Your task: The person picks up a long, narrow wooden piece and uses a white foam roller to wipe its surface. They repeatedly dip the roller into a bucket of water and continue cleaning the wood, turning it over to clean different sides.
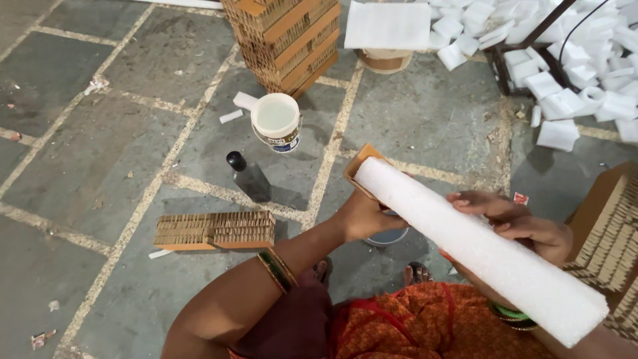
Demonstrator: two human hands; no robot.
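A: Where was the foam roll?

B: Across the lap, off the stone floor. Long axis ran diagonal: far end up-left at the brown cardboard piece, near end low-right past the right forearm.

A: Hands?

B: Left hand was curled closed around the cardboard piece at the roll's far end; couldn't tell whether it also touched the foam. Right hand lay on the roll's upper side near mid-length, fingers stretched along it, pressing rather than wrapping.

A: Which hand was nearer the far end?

B: Left, right at it. Right sat further back toward the body, so the roll was braced at two points along its axis.

A: Anything close by?

B: A bowl sat under the left hand, mostly hidden. A dark bottle and a white bucket stood further out, left of the roll's tip. A honeycomb cardboard block lay left of the left arm, a taller stack beyond, and white foam offcuts were piled top right.
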